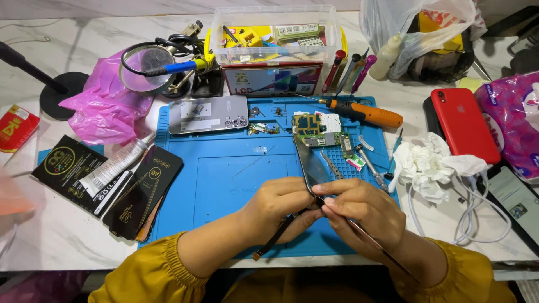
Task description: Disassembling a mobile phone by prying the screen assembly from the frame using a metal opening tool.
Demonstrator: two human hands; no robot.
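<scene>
Both my hands meet over the near edge of a blue work mat (224,174). My left hand (279,203) grips the lower end of a dark phone screen panel (310,166), held on edge, with a thin flex ribbon (275,238) hanging below it. My right hand (362,212) pinches the panel's lower end too and holds a slim metal tool (375,244) that runs back under my wrist. A green circuit board (321,130) and a silver phone back shell (208,114) lie on the mat's far part.
An orange-handled screwdriver (365,114), tweezers (332,164) and small parts lie on the mat. A clear parts box (275,35), a magnifier (147,68), a pink bag (106,109), black packets (112,182), a red phone (464,123), crumpled tissue (429,163) and a white cable (477,216) surround it.
</scene>
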